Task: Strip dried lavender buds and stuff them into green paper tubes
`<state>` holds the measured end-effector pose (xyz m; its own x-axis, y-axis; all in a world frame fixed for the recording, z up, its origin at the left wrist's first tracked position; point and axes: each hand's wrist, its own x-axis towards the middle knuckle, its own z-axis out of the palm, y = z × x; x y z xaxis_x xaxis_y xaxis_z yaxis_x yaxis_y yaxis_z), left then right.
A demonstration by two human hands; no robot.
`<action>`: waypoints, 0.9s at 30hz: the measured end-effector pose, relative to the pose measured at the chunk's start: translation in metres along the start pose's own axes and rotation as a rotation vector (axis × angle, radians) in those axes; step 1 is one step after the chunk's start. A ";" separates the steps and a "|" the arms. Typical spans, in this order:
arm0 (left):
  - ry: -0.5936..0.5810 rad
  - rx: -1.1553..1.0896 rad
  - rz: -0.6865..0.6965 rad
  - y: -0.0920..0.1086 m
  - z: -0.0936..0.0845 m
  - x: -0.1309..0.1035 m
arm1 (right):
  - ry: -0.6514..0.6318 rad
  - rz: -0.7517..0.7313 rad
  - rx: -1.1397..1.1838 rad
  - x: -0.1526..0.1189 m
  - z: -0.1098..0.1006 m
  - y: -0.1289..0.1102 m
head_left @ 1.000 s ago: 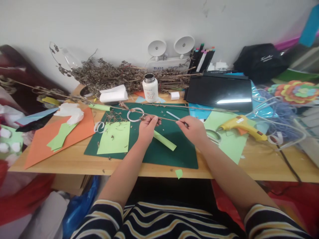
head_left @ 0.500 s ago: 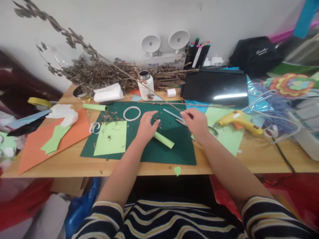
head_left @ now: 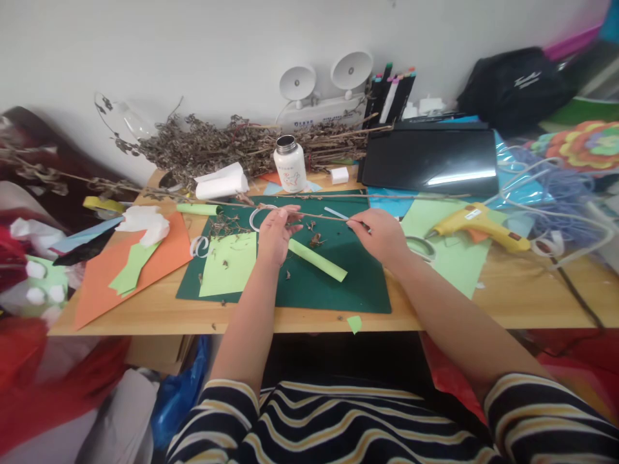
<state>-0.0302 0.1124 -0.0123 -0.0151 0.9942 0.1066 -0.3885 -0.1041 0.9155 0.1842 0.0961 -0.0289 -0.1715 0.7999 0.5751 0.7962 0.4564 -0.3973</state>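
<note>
A long dried stem [head_left: 322,217] runs from my right hand out to the far left, its leafy part hanging past the table's left side. My right hand [head_left: 380,235] pinches the stem's thin bare end. Around the stem, farther left, my left hand [head_left: 278,235] has its fingers and thumb closed loosely. Below them a green cutting mat [head_left: 333,293] carries a rolled green paper [head_left: 319,261], a flat green sheet [head_left: 229,267], a white tape ring and several dry leaf crumbs. Another thin stem [head_left: 401,196] lies across the mat's back edge.
At the back stand a white bottle [head_left: 291,169], a heap of dried plants [head_left: 203,145] and a black tablet [head_left: 430,161]. A yellow glue gun [head_left: 476,225] lies at the right. Orange paper [head_left: 97,293] and yellow tape [head_left: 103,205] are at the left.
The stem has swung from a raised slant down to nearly level, pointing left. My left hand, apart from it before, has moved up and closed on it. The view has shifted slightly.
</note>
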 end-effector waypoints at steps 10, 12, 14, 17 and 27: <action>0.098 0.131 -0.046 -0.001 0.004 -0.001 | 0.043 -0.041 -0.039 0.002 -0.004 0.006; 0.095 0.177 -0.044 -0.001 0.004 -0.002 | 0.029 -0.051 -0.040 0.002 -0.004 0.006; 0.096 0.219 -0.031 -0.003 0.004 -0.002 | 0.010 -0.045 -0.041 0.002 -0.003 0.005; 0.094 0.224 -0.016 -0.005 0.003 -0.002 | 0.001 -0.006 -0.034 0.001 -0.002 0.003; 0.005 0.632 0.113 -0.009 0.002 -0.006 | -0.010 0.148 0.086 0.006 -0.008 0.000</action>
<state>-0.0243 0.1071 -0.0206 -0.0294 0.9761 0.2151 0.2338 -0.2025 0.9510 0.1880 0.0973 -0.0197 -0.0617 0.8644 0.4989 0.7606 0.3644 -0.5373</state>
